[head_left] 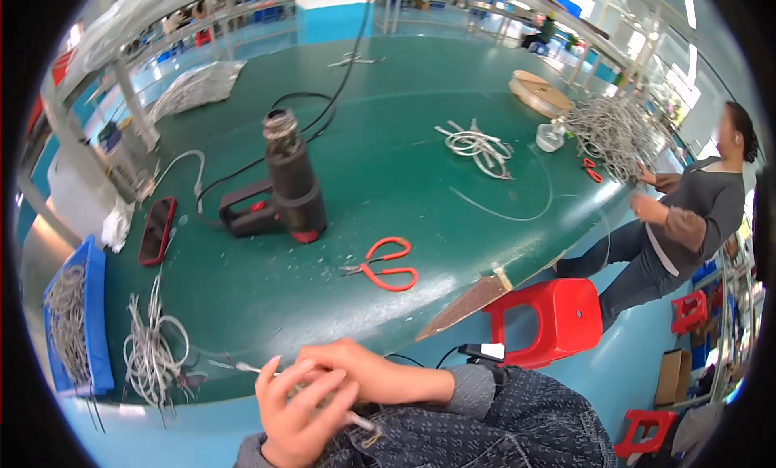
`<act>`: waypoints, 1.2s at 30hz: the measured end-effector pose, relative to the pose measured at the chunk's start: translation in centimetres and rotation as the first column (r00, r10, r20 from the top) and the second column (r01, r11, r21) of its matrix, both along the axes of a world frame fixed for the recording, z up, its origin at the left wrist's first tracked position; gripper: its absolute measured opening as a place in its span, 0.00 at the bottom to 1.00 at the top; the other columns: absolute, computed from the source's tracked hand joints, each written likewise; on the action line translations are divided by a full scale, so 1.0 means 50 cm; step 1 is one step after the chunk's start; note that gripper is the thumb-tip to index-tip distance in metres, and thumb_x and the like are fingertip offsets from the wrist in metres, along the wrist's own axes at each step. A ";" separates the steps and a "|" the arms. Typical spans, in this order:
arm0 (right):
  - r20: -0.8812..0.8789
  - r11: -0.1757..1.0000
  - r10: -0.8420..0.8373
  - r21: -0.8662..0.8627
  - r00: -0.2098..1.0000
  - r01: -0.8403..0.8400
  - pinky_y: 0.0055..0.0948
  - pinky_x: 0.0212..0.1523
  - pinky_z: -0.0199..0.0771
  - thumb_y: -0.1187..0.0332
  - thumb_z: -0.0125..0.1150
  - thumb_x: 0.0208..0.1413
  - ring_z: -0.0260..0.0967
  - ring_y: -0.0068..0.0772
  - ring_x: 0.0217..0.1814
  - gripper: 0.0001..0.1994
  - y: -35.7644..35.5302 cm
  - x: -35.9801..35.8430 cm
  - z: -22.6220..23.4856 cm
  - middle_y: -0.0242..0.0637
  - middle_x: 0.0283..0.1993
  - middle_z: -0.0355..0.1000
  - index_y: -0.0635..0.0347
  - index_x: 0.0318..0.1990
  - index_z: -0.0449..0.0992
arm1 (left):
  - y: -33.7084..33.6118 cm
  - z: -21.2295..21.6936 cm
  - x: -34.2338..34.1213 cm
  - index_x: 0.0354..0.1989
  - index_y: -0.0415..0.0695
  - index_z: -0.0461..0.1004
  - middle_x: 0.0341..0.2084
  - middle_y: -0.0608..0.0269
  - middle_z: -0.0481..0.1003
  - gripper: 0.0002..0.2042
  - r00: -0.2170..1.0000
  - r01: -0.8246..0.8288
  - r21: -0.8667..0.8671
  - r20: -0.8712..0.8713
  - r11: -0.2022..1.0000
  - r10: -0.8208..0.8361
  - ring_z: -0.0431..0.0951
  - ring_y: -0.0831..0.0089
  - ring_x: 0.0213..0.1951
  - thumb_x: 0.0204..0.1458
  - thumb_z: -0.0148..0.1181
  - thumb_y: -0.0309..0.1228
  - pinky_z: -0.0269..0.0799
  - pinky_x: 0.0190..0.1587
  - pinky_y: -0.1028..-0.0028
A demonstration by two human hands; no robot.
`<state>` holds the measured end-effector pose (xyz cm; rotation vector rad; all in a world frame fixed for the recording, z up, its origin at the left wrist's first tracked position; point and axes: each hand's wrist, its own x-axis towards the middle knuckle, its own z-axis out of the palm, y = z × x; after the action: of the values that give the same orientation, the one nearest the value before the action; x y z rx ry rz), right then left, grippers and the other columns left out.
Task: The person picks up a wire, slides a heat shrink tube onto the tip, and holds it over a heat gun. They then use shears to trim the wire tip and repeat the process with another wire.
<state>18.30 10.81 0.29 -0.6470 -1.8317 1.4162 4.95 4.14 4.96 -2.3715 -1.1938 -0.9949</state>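
My left hand (296, 419) and my right hand (352, 368) meet at the near edge of the green table. Between them runs a short white cable (246, 368), its thin wire ends poking out on the left and its other end showing below my left hand. Left fingers are curled round the cable; the right hand is closed at the same spot, its fingertips partly hidden. To the left lies a bundle of white cables (151, 351). Red-handled cutters (390, 278) rest on the table beyond my hands.
A black heat gun (295, 181) stands nozzle up, its cord trailing back. Left are a red-edged phone (157, 232) and a blue bin (99, 322) of wires. Farther right lie coiled cable (478, 149), a spool (539, 94) and a wire heap (610, 132). A person stands near a red stool (558, 322).
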 end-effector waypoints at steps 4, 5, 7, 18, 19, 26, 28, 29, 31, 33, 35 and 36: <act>0.114 0.980 0.197 -0.025 0.974 -0.196 0.29 0.30 0.68 0.75 0.55 0.54 0.68 0.35 0.28 0.03 0.030 -0.017 0.005 0.41 0.27 0.70 0.65 0.34 0.72 | 0.021 -0.025 -0.043 0.33 0.38 0.74 0.24 0.58 0.73 0.05 0.930 0.099 -0.290 0.368 0.952 0.015 0.74 0.63 0.29 0.48 0.57 0.22 0.68 0.34 0.67; 0.151 0.984 0.179 -0.021 0.972 -0.178 0.28 0.31 0.68 0.76 0.56 0.52 0.69 0.30 0.29 0.05 0.032 -0.017 0.010 0.40 0.29 0.70 0.67 0.36 0.72 | 0.024 -0.025 -0.039 0.31 0.38 0.74 0.20 0.60 0.72 0.03 0.864 0.066 -0.387 0.483 0.920 0.141 0.74 0.65 0.25 0.49 0.56 0.23 0.67 0.30 0.69; 0.069 0.991 0.095 0.086 0.993 -0.101 0.27 0.33 0.68 0.77 0.55 0.53 0.69 0.29 0.32 0.06 0.040 -0.017 0.012 0.40 0.31 0.70 0.67 0.38 0.73 | 0.034 -0.030 -0.035 0.30 0.38 0.74 0.17 0.61 0.71 0.03 0.773 0.027 -0.478 0.567 0.878 0.285 0.73 0.68 0.21 0.50 0.55 0.23 0.66 0.26 0.71; -0.135 0.987 0.100 -0.110 0.986 -0.116 0.23 0.39 0.69 0.79 0.56 0.52 0.68 0.26 0.39 0.11 0.047 -0.018 0.054 0.39 0.42 0.68 0.68 0.44 0.75 | 0.027 -0.052 -0.036 0.29 0.38 0.74 0.17 0.61 0.71 0.06 0.662 0.179 -0.474 0.706 0.862 0.251 0.72 0.70 0.19 0.55 0.52 0.25 0.65 0.23 0.73; -0.129 0.988 0.101 -0.102 0.987 -0.114 0.22 0.39 0.69 0.79 0.56 0.53 0.67 0.26 0.39 0.10 0.046 -0.019 0.058 0.39 0.41 0.68 0.68 0.43 0.75 | 0.026 -0.050 -0.035 0.29 0.38 0.74 0.17 0.61 0.71 0.06 0.663 0.175 -0.477 0.704 0.862 0.255 0.72 0.70 0.19 0.55 0.52 0.25 0.65 0.23 0.73; -0.196 0.982 0.071 -0.157 0.978 -0.103 0.21 0.38 0.68 0.79 0.56 0.53 0.67 0.23 0.37 0.03 0.050 -0.022 0.054 0.37 0.34 0.69 0.70 0.34 0.74 | 0.025 -0.039 -0.048 0.31 0.39 0.74 0.20 0.60 0.74 0.03 0.823 0.076 -0.500 0.520 0.863 0.229 0.75 0.69 0.24 0.51 0.55 0.23 0.68 0.27 0.73; -0.172 0.978 0.041 -0.194 0.984 -0.075 0.20 0.36 0.68 0.80 0.56 0.52 0.67 0.22 0.35 0.02 0.047 -0.021 0.059 0.36 0.32 0.69 0.71 0.31 0.73 | 0.019 -0.018 -0.060 0.31 0.38 0.75 0.22 0.59 0.74 0.03 0.806 0.036 -0.484 0.531 0.874 0.261 0.75 0.70 0.26 0.51 0.55 0.23 0.69 0.29 0.75; -0.173 0.977 0.043 -0.197 0.984 -0.077 0.20 0.36 0.68 0.80 0.56 0.52 0.67 0.22 0.35 0.02 0.047 -0.021 0.060 0.36 0.32 0.69 0.71 0.31 0.73 | 0.016 -0.005 -0.066 0.32 0.36 0.75 0.23 0.59 0.75 0.04 0.787 -0.005 -0.466 0.543 0.885 0.291 0.75 0.71 0.27 0.50 0.55 0.22 0.69 0.30 0.76; -0.135 0.967 0.061 -0.238 0.989 -0.093 0.20 0.34 0.67 0.80 0.56 0.52 0.66 0.21 0.33 0.02 0.050 -0.019 0.061 0.36 0.31 0.69 0.70 0.30 0.73 | 0.017 0.003 -0.071 0.33 0.35 0.75 0.24 0.58 0.76 0.04 0.766 -0.051 -0.452 0.555 0.890 0.325 0.76 0.72 0.28 0.50 0.55 0.21 0.70 0.31 0.77; -0.116 0.959 0.075 -0.262 0.990 -0.104 0.20 0.32 0.67 0.80 0.56 0.52 0.66 0.21 0.32 0.01 0.048 -0.020 0.061 0.36 0.31 0.69 0.70 0.30 0.72 | 0.023 0.006 -0.071 0.33 0.35 0.75 0.26 0.57 0.76 0.05 0.733 -0.008 -0.458 0.602 0.889 0.317 0.76 0.71 0.31 0.49 0.56 0.20 0.71 0.33 0.77; -0.133 0.943 0.079 -0.311 0.988 -0.118 0.19 0.31 0.66 0.80 0.57 0.51 0.65 0.20 0.31 0.01 0.045 -0.021 0.064 0.35 0.31 0.68 0.70 0.30 0.72 | 0.027 0.007 -0.070 0.34 0.35 0.75 0.27 0.56 0.75 0.05 0.715 0.011 -0.462 0.623 0.887 0.317 0.76 0.71 0.32 0.48 0.57 0.19 0.71 0.34 0.77; -0.143 0.934 0.083 -0.333 0.986 -0.127 0.19 0.30 0.65 0.80 0.57 0.51 0.65 0.19 0.30 0.01 0.044 -0.023 0.065 0.35 0.31 0.68 0.70 0.30 0.72 | 0.029 0.006 -0.069 0.34 0.35 0.75 0.28 0.56 0.75 0.06 0.704 0.023 -0.454 0.640 0.891 0.308 0.76 0.70 0.32 0.47 0.57 0.19 0.71 0.35 0.76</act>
<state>17.16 12.99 3.54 -0.6185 -1.5540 1.8284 1.48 5.57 5.27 -2.1655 -2.0302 -1.8384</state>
